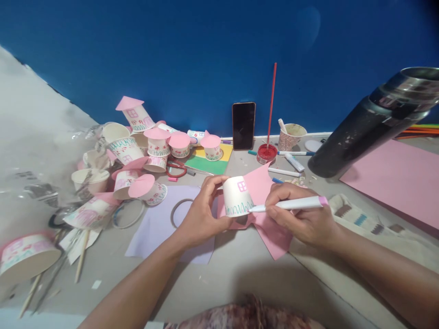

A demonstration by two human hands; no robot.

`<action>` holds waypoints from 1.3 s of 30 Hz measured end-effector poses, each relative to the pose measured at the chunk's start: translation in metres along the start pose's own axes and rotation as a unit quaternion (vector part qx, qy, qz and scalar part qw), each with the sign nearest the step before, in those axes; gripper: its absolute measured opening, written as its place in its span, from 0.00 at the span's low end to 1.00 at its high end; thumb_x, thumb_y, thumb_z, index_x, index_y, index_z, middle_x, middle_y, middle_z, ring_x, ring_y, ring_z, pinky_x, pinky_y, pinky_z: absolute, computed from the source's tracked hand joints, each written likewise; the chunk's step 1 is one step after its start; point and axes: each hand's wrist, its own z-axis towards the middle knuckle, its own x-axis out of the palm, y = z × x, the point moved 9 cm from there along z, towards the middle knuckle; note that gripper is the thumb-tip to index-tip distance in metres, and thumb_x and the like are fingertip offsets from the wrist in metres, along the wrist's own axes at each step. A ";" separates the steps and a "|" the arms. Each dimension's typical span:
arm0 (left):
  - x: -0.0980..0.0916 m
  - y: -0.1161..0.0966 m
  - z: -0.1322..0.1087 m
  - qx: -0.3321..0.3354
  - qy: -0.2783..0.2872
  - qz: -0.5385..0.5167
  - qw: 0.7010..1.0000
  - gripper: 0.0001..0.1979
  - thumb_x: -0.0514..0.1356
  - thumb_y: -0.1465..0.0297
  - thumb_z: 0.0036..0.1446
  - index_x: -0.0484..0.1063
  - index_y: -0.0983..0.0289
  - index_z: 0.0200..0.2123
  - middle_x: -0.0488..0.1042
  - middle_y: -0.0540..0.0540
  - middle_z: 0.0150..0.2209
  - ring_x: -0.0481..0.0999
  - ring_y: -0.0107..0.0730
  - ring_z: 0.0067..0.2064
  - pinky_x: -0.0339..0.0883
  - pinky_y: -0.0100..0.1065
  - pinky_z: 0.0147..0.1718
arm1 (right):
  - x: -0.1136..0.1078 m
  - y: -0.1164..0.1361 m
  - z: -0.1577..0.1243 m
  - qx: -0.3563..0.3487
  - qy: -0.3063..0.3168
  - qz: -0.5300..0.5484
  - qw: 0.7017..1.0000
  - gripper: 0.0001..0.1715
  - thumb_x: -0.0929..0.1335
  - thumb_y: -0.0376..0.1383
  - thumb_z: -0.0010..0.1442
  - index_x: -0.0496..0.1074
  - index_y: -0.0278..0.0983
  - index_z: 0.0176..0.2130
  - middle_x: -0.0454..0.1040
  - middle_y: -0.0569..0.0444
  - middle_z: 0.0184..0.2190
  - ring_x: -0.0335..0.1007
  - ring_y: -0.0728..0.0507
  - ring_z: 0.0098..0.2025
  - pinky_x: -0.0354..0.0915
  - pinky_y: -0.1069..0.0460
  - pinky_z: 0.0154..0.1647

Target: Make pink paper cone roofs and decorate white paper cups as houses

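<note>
My left hand (206,210) grips a white paper cup (233,194) by its side, the cup upside down and slightly tilted. A pink window and a green zigzag band of grass are drawn on it. In my right hand (302,219) is a white felt-tip pen (298,203) with a pink end, its tip at the grass near the cup's rim. Under both hands lies cut pink paper (274,237). A lilac sheet (154,228) with a tape ring (174,212) on it is beside my left hand.
Several decorated cups with pink paper roofs (157,133) crowd the left, near clear plastic. A phone (243,125) leans on the blue wall beside a red pot (266,153) with a stick. A dark flask (360,128), pink sheet (394,178) and cloth (356,224) are right.
</note>
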 end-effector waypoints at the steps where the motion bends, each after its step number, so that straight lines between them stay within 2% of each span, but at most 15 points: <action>1: 0.000 0.000 0.000 -0.001 0.001 -0.001 1.000 0.38 0.75 0.70 0.46 0.66 0.54 0.60 0.69 0.60 0.59 0.70 0.51 0.63 0.65 0.49 0.64 | 0.000 -0.001 -0.001 0.000 -0.002 0.003 1.000 0.07 0.69 0.28 0.62 0.74 0.39 0.32 0.74 0.59 0.23 0.68 0.50 0.22 0.63 0.54 0.25; 5: 0.001 -0.001 0.000 -0.003 0.006 -0.012 1.000 0.38 0.73 0.74 0.48 0.65 0.54 0.60 0.67 0.59 0.60 0.69 0.50 0.64 0.62 0.50 0.66 | -0.005 -0.011 -0.006 0.023 -0.028 0.029 0.999 0.06 0.69 0.29 0.64 0.74 0.39 0.35 0.74 0.59 0.25 0.66 0.50 0.22 0.61 0.54 0.24; 9: 0.002 -0.001 -0.001 -0.011 0.013 -0.027 0.999 0.38 0.71 0.78 0.48 0.63 0.54 0.61 0.66 0.59 0.61 0.67 0.50 0.65 0.59 0.51 0.67 | -0.013 -0.022 -0.010 0.071 -0.062 0.035 0.995 0.06 0.69 0.32 0.65 0.73 0.38 0.34 0.73 0.56 0.26 0.65 0.49 0.22 0.59 0.54 0.21; 16: 0.002 -0.001 0.000 -0.008 0.013 -0.028 1.000 0.39 0.73 0.76 0.47 0.64 0.53 0.60 0.66 0.59 0.62 0.68 0.51 0.65 0.60 0.51 0.66 | -0.006 -0.006 -0.002 0.023 -0.024 0.010 0.999 0.06 0.68 0.30 0.63 0.73 0.38 0.33 0.72 0.58 0.22 0.66 0.50 0.21 0.60 0.55 0.21; 26: 0.001 0.001 0.000 -0.017 0.004 -0.029 0.999 0.37 0.74 0.72 0.47 0.66 0.55 0.60 0.68 0.60 0.61 0.69 0.53 0.65 0.62 0.51 0.65 | -0.004 -0.007 -0.001 0.028 -0.019 -0.003 0.999 0.06 0.69 0.31 0.63 0.73 0.38 0.32 0.73 0.58 0.22 0.66 0.50 0.20 0.61 0.54 0.22; 32: -0.001 0.005 0.002 -0.012 0.001 -0.067 0.998 0.36 0.72 0.74 0.49 0.64 0.54 0.60 0.67 0.59 0.63 0.67 0.52 0.67 0.61 0.52 0.66 | -0.017 -0.023 -0.009 0.084 -0.098 0.046 0.991 0.06 0.70 0.34 0.65 0.72 0.39 0.33 0.73 0.56 0.25 0.66 0.48 0.23 0.61 0.54 0.21; 39: 0.001 0.009 0.003 -0.009 0.007 -0.090 0.996 0.37 0.72 0.75 0.50 0.64 0.54 0.61 0.67 0.58 0.63 0.66 0.50 0.68 0.60 0.52 0.67 | -0.009 -0.025 -0.009 0.086 -0.054 0.058 0.993 0.08 0.69 0.35 0.66 0.73 0.38 0.33 0.72 0.56 0.25 0.65 0.50 0.22 0.58 0.55 0.18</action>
